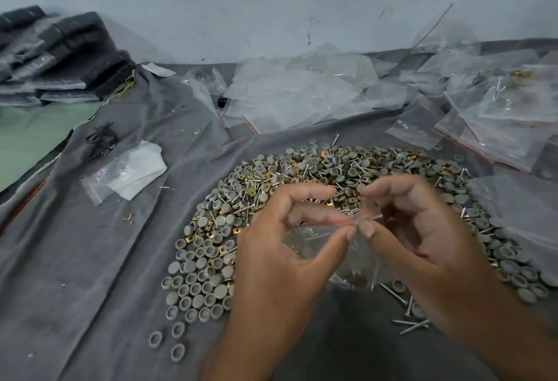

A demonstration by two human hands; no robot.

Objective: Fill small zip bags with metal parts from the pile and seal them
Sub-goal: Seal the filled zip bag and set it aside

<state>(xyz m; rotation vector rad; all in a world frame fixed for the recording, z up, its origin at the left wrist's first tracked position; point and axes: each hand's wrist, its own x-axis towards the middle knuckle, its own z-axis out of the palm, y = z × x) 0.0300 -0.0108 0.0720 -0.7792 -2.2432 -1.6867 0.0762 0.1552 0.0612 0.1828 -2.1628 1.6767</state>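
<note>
Both hands, L (290, 247) & R (422, 229), pinch zip bag (326, 247) over parts pile (271, 199); empty bags (302, 93) behind.

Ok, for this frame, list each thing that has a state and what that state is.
zip bag: held at its top edge, parts inside, not visibly sealed.
left hand: pinches the bag's top.
right hand: pinches the bag's top.
pile of parts: loose, spread on the cloth.
empty bags: heaped flat behind the pile.
</note>
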